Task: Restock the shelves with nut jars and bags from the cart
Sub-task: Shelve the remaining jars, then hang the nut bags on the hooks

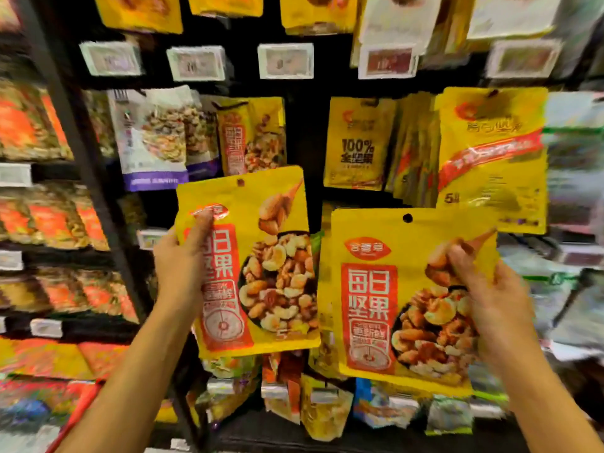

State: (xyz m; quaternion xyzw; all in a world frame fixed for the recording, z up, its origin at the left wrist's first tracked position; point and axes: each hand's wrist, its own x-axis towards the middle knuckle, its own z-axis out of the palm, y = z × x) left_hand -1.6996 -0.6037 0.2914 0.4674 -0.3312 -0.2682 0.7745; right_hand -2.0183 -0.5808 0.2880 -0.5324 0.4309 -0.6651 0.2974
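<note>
The price tags point(285, 60) are too blurred to read (top-row bags point(225, 4) are cut off at the upper edge).

A black back panel point(307, 132) fills the middle of the view, with a dark upright post point(81, 152) slanting down its left side. A row of white-framed price tags point(285, 60) runs across the panel near the top. Below them hang purple-and-white packets point(150, 138) and yellow packets point(356, 142), whose glossy fronts catch the light. Left of the post, black shelves point(65, 255) carry rows of orange-red packets point(49, 223), with pale labels point(14, 174) on the shelf edges. Low down, clear tag holders point(273, 390) sit above more hanging packets. The far right is too blurred to tell.
</note>
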